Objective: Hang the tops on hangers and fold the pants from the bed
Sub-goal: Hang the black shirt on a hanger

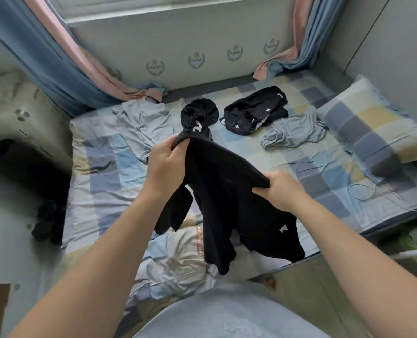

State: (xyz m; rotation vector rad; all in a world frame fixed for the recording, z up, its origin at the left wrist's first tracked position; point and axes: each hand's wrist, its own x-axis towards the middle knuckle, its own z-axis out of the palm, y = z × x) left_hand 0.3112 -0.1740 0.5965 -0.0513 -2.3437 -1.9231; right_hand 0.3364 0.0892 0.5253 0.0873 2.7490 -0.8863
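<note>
A bed (pixel 109 167) with a checked sheet fills the middle of the view, with blue and pink curtains (pixel 43 57) falling onto its far corners. A checked pillow (pixel 363 123) lies at its right end. Over the near part of the bed hangs a black garment (pixel 227 191), held up in the air by its top edge, with its lower folds drooping toward the sheet. On the far left of the sheet lies a crumpled grey garment (pixel 146 120). Further right lie a black piece with white crosses (pixel 253 111), a smaller grey piece (pixel 295 130) just beside it, and a bunched black piece with a white animal print (pixel 198 115). The left hand (pixel 166 164) grips one end of the held garment's top edge with curled fingers. The right hand (pixel 283 189) pinches the other end. A thin white cable (pixel 363 191) loops near the pillow.
</note>
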